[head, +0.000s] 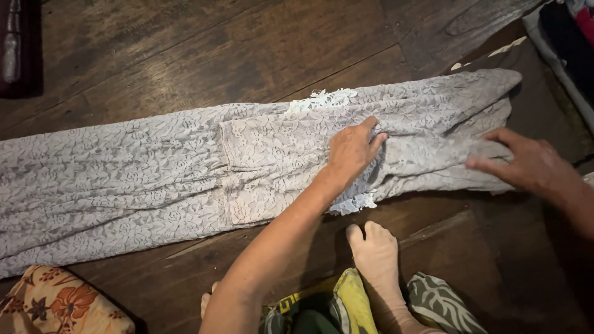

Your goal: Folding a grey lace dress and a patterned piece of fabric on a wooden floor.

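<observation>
A long pale grey lace garment [142,185] lies spread flat across a dark wooden floor [204,55], running from the left edge to the upper right. My left hand [352,150] presses flat on the garment's middle, fingers pointing up and right, beside a folded-over sleeve piece. My right hand [526,162] rests on the garment's right end, fingers spread and pointing left, touching the lace. Neither hand has a grip on the cloth.
My bare foot [373,250] rests on the floor just below the garment, with patterned green and yellow clothing [346,306] at the bottom. An orange floral cushion [59,303] sits at bottom left. Dark cloth items [566,37] lie at top right.
</observation>
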